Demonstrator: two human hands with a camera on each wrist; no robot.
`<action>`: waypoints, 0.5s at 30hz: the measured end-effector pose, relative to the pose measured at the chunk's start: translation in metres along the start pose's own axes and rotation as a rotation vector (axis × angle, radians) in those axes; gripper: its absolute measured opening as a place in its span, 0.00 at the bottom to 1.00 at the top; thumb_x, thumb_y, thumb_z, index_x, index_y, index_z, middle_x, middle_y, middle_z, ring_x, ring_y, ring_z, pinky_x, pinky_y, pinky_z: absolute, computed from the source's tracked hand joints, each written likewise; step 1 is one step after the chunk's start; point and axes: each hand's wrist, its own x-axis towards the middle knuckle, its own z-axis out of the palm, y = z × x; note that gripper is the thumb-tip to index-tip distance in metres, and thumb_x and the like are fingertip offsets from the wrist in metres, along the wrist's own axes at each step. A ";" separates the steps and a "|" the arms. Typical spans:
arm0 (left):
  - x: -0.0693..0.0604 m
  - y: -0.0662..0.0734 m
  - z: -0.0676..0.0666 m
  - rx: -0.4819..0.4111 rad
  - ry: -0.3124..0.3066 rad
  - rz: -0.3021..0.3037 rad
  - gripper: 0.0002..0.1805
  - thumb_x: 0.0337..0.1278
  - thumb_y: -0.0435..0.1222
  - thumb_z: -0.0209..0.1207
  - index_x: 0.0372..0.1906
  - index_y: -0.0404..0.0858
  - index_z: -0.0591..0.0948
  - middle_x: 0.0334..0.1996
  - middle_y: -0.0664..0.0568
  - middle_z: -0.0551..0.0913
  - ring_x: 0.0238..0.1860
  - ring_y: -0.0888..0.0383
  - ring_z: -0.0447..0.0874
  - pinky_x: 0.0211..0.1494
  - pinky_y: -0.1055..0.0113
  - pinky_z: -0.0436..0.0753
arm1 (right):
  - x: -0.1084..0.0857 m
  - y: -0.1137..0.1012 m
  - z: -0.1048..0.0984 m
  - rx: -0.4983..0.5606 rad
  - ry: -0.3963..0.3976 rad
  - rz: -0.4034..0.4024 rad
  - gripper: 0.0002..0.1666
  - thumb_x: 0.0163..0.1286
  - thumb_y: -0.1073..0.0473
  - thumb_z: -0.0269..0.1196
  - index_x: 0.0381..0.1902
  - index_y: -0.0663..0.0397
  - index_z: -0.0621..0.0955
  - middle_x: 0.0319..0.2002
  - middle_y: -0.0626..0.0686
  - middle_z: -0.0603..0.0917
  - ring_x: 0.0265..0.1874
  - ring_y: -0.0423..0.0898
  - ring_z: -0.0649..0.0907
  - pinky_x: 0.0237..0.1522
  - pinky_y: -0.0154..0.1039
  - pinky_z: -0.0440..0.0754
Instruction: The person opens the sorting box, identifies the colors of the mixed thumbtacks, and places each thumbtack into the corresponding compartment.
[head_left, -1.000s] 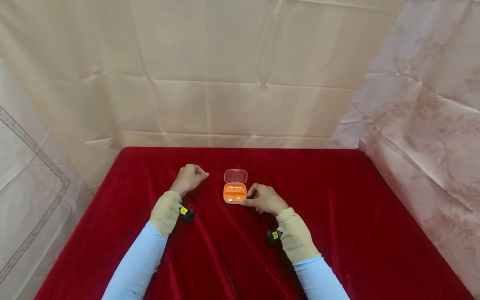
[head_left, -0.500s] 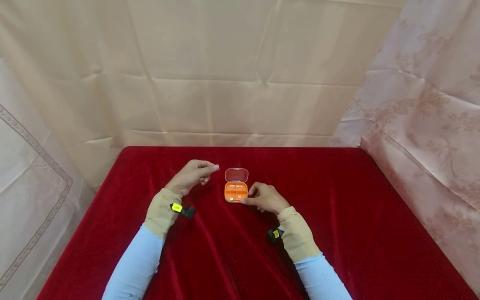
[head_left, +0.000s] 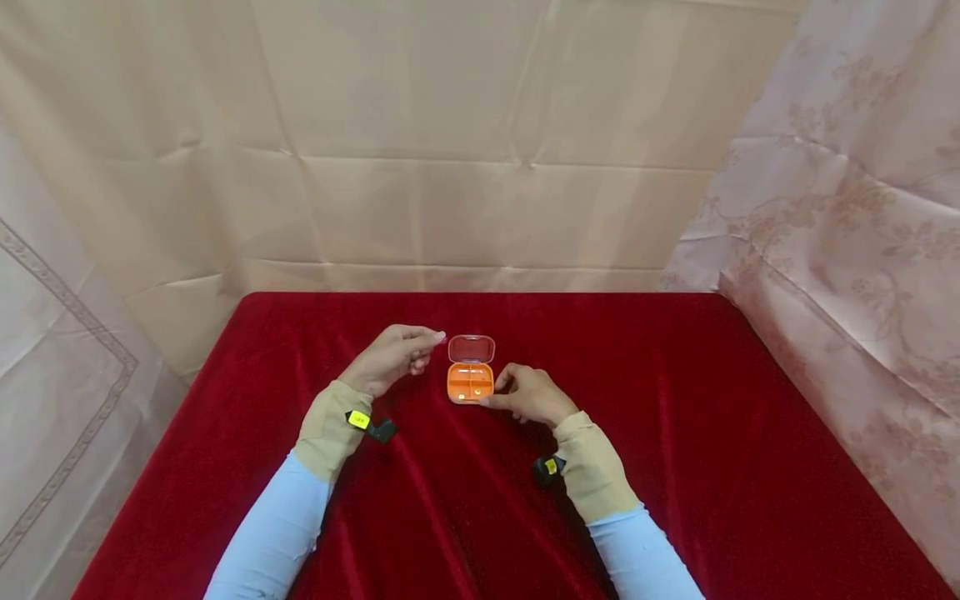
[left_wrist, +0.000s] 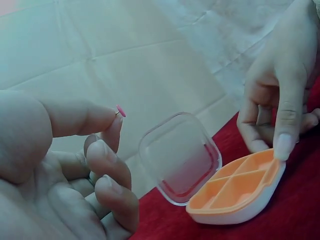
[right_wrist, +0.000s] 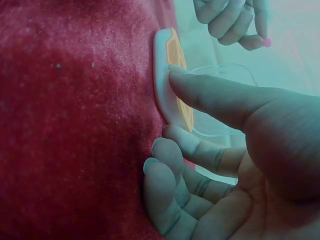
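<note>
My left hand (head_left: pixel 387 358) holds a pink-headed thumbtack (left_wrist: pixel 121 111) between thumb and forefinger, in the air left of the box's raised lid; its other fingers curl loosely. The orange and white pill box (head_left: pixel 470 384) sits on the cloth with its clear lid (head_left: pixel 472 349) standing up behind it. Dividers split it into small compartments; two yellowish spots show in the front ones, too small to identify. My right hand (head_left: pixel 534 396) grips the box's near right corner, the thumb (right_wrist: pixel 200 92) on its front edge and the forefinger at its side.
Red velvet cloth (head_left: pixel 675 433) covers the table under both hands. A beige curtain (head_left: pixel 465 217) hangs behind the far edge, and patterned cloth (head_left: pixel 855 250) hangs on the right. Small black cameras (head_left: pixel 549 469) are strapped at the wrists.
My left hand has moved right towards the lid and turned, bringing the pink thumbtack into sight at its fingertips. The right hand keeps its grip on the pill box.
</note>
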 end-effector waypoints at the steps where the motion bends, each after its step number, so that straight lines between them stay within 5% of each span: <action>1: 0.000 -0.001 0.001 -0.014 -0.011 0.005 0.08 0.73 0.34 0.59 0.35 0.41 0.84 0.21 0.56 0.68 0.22 0.62 0.67 0.28 0.71 0.68 | 0.000 0.000 0.000 -0.001 0.000 0.001 0.18 0.63 0.52 0.77 0.41 0.54 0.81 0.26 0.52 0.79 0.21 0.46 0.78 0.24 0.37 0.79; 15: 0.001 -0.008 0.002 -0.257 -0.129 -0.052 0.17 0.80 0.31 0.48 0.33 0.41 0.83 0.25 0.54 0.70 0.24 0.61 0.66 0.31 0.70 0.68 | 0.000 0.000 -0.001 -0.002 -0.003 -0.004 0.17 0.63 0.53 0.76 0.41 0.55 0.81 0.26 0.52 0.79 0.20 0.45 0.78 0.24 0.37 0.79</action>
